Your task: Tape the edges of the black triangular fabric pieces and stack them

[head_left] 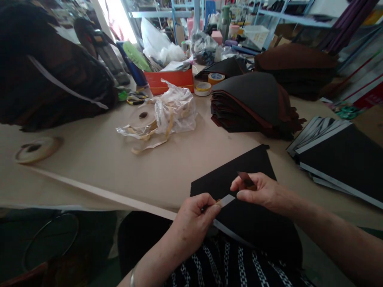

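Note:
My left hand [199, 213] pinches the end of a pale tape [119, 197] between thumb and forefinger. A short whitish end juts from the fingertips toward my right hand [259, 191]. That hand's curled fingers hold a small flat blade [245, 179] with a slanted tip pointing up and left; its thumb is close to the tape end, and I cannot tell whether they touch. Beneath both hands lies a black panel [221, 177], with a light strip along its near edge. The tape runs left across the table to its roll [36, 149].
Another tape roll [143, 115] lies beside a crumpled plastic bag [178, 109]. Scissors [137, 97] and an orange box [170, 81] are behind. Dark panel stacks [248, 101] stand back right, with white-edged black panels [344, 159] at right. A large dark pile [54, 79] fills the left.

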### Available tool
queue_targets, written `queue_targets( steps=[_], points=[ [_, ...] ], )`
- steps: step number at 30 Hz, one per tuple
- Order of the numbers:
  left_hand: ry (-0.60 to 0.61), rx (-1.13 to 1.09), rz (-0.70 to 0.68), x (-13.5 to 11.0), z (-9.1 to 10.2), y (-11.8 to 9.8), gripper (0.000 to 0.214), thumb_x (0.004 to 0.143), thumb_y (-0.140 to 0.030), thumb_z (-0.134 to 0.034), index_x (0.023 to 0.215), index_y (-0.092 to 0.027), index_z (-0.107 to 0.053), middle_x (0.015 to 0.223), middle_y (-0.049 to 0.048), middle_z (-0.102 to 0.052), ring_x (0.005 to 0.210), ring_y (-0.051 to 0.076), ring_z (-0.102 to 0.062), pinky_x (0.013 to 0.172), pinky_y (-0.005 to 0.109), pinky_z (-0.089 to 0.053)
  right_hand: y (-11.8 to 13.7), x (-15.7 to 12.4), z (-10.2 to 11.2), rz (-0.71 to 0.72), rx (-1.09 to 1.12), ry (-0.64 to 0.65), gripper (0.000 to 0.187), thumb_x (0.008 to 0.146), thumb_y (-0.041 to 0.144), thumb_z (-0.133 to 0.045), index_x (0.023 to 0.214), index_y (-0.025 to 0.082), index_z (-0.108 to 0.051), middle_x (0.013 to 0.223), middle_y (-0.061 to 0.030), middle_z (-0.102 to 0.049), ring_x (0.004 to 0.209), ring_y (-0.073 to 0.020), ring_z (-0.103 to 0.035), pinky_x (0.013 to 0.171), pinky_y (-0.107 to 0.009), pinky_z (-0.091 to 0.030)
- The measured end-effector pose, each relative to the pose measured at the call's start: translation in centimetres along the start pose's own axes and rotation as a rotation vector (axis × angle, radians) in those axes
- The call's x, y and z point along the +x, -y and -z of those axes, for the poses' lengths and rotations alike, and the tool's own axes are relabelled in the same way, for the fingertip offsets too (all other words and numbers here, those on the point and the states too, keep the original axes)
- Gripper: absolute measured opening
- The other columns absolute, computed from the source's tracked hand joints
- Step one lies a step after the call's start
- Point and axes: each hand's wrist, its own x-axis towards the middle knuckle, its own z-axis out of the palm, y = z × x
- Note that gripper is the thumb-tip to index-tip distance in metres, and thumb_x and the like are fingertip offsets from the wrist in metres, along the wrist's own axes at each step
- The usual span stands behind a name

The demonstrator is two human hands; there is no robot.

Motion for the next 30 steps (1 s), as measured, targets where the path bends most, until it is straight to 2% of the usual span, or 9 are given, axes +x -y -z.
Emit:
queue_targets(
  steps=[5, 10, 12, 14, 18, 21, 24, 30],
  points=[
    [-0.037, 0.082, -0.039, 0.5, -0.2, 0.1, 0.031, 0.083, -0.041, -0.05, 0.067, -0.015, -0.053, 0.058, -0.0027, -0.041, 0.055, 0.01, -0.035, 0.048, 0.02, -0.028, -0.2, 1.0, -0.7, 0.008, 0.034, 0.066, 0.015, 0.074, 0.028, -0.061, 0.076, 0.014, -0.057, 0.064, 0.0035, -0.047, 0.058, -0.0069, -0.038, 0.057, -0.021, -0.031],
    [-0.073, 0.179, -0.045, 1.2, 0.1, 0.6, 0.033, 0.08, -0.043, -0.048, 0.065, -0.015, -0.053, 0.056, -0.003, -0.04, 0.055, 0.011, -0.036, 0.051, 0.022, -0.029, -0.7, 1.4, 0.0, 0.1, -0.037, 0.082, 0.016, 0.08, 0.026, -0.055, 0.07, 0.015, -0.05, 0.061, 0.0048, -0.039, 0.057, -0.0068, -0.033, 0.055, -0.021, -0.027],
    [-0.085, 0.265, -0.042, 1.6, 0.6, 0.9, 0.033, 0.08, -0.043, -0.045, 0.065, -0.015, -0.056, 0.058, -0.002, -0.043, 0.057, 0.013, -0.04, 0.053, 0.023, -0.031, -1.2, 1.7, 1.5, 0.133, -0.082, 0.031, 0.017, 0.081, 0.026, -0.053, 0.069, 0.015, -0.048, 0.061, 0.005, -0.037, 0.057, -0.0068, -0.031, 0.055, -0.021, -0.027],
    [-0.089, 0.353, -0.032, 2.1, 1.5, 1.0, 0.036, 0.08, -0.045, -0.042, 0.067, -0.016, -0.058, 0.06, -0.0006, -0.048, 0.06, 0.014, -0.045, 0.055, 0.023, -0.033, -1.9, 2.3, 4.1, 0.129, -0.15, -0.098, 0.015, 0.079, 0.025, -0.052, 0.069, 0.015, -0.047, 0.061, 0.0049, -0.037, 0.056, -0.0068, -0.032, 0.054, -0.02, -0.028],
    [-0.082, 0.446, 0.039, 2.5, 3.3, 0.8, 0.043, 0.079, -0.052, -0.038, 0.066, -0.016, -0.058, 0.06, 0.0006, -0.05, 0.06, 0.016, -0.047, 0.055, 0.023, -0.034, -3.8, 4.1, 10.7, -0.015, -0.292, -0.476, 0.01, 0.075, 0.023, -0.053, 0.069, 0.015, -0.051, 0.061, 0.0035, -0.046, 0.054, -0.0063, -0.04, 0.051, -0.018, -0.03],
    [-0.09, 0.474, 0.107, 2.7, 4.4, 0.4, 0.048, 0.075, -0.058, -0.037, 0.065, -0.015, -0.058, 0.058, 0.0011, -0.049, 0.058, 0.017, -0.047, 0.054, 0.023, -0.034, -5.1, 5.6, 14.2, -0.127, -0.311, -0.595, 0.012, 0.077, 0.02, -0.05, 0.066, 0.014, -0.051, 0.055, 0.0022, -0.049, 0.046, -0.006, -0.041, 0.044, -0.018, -0.028],
    [-0.112, 0.524, 0.146, 3.2, 5.3, 0.5, 0.05, 0.07, -0.06, -0.036, 0.063, -0.015, -0.057, 0.056, 0.0016, -0.048, 0.057, 0.017, -0.046, 0.053, 0.023, -0.032, -5.6, 6.5, 15.4, -0.221, -0.306, -0.615, 0.015, 0.078, 0.019, -0.048, 0.064, 0.015, -0.05, 0.049, 0.0017, -0.05, 0.037, -0.0057, -0.04, 0.038, -0.019, -0.027],
    [-0.086, 0.582, 0.176, 4.5, 6.8, 1.4, 0.052, 0.07, -0.06, -0.035, 0.062, -0.015, -0.059, 0.056, 0.0009, -0.047, 0.056, 0.016, -0.044, 0.051, 0.022, -0.03, -4.6, 6.9, 15.6, -0.32, -0.324, -0.563, 0.013, 0.075, 0.012, -0.051, 0.062, 0.014, -0.049, 0.045, 0.0031, -0.051, 0.033, -0.0053, -0.043, 0.035, -0.017, -0.03]
  ],
)
